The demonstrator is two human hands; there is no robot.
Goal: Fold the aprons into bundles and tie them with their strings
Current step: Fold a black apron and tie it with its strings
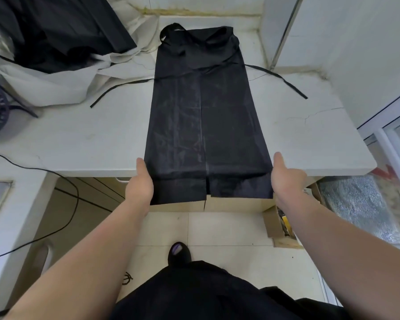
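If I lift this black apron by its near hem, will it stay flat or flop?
Likely floppy: the apron droops at its hem over the table edge. Probably light, being thin cloth lying flat. Its loose strings would likely trail behind.

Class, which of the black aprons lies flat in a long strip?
The apron on the table, its near end between the left hand and right hand; the others lie heaped on white cloth, far left.

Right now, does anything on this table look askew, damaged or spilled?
The folded black apron overhangs the near edge of the white table, and its left flap hangs lower than the right, so the hem is uneven. A thin crack runs across the tabletop right of the apron. Nothing looks spilled.
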